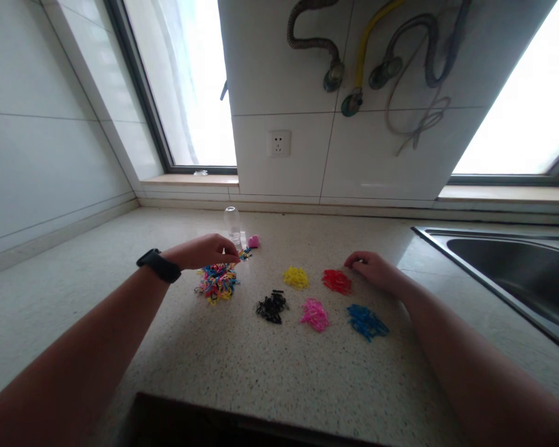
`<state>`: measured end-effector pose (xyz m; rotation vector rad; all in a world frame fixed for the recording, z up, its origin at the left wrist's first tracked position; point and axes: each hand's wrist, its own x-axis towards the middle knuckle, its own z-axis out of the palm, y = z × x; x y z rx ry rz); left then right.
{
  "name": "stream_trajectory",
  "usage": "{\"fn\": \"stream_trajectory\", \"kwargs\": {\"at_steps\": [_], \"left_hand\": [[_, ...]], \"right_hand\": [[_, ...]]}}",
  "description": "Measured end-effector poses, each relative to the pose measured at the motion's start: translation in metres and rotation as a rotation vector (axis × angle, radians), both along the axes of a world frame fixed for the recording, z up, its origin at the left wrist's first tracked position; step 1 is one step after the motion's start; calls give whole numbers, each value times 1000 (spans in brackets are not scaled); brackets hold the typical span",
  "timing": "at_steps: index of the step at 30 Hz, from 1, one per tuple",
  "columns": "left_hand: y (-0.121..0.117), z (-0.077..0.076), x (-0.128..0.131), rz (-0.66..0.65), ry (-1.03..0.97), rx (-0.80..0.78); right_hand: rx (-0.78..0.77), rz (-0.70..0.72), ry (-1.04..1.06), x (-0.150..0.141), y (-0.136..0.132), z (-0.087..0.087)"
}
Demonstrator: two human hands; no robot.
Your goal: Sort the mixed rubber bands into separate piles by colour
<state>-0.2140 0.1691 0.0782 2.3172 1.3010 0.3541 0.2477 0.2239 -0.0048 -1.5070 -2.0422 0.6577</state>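
Observation:
My left hand (212, 251), with a dark watch (159, 265) on the wrist, hovers over a mixed-colour pile of small elastic bands (218, 283). Its thumb and fingers come together beside a smaller mixed heap (245, 254); what they pinch is too small to make out. My right hand (371, 269) rests at the right of the red bands (336, 281), fingers curled together, their contents hidden. Single-colour piles lie between and below the hands: yellow bands (296, 277), black bands (272, 307), pink bands (315, 315) and blue bands (367, 321).
Behind my left hand stands a clear plastic bottle (231, 225), near a small pink object (254, 241). A steel sink (447, 234) is set into the speckled countertop (242, 372) at right. Hoses (366, 43) and a socket (279, 143) are on the tiled wall.

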Motion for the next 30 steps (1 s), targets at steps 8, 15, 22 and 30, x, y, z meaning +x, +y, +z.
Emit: {"fn": "stream_trajectory", "kwargs": {"at_steps": [8, 15, 22, 30], "left_hand": [[-25, 10, 53, -71, -218, 46], [-51, 15, 94, -65, -449, 36], [-78, 1, 134, 94, -761, -133], [-92, -16, 151, 112, -950, -426]], "right_hand": [[22, 4, -2, 0, -1, 1], [19, 8, 13, -2, -2, 4], [17, 2, 9, -2, -1, 3], [12, -8, -8, -4, -4, 6]]}}
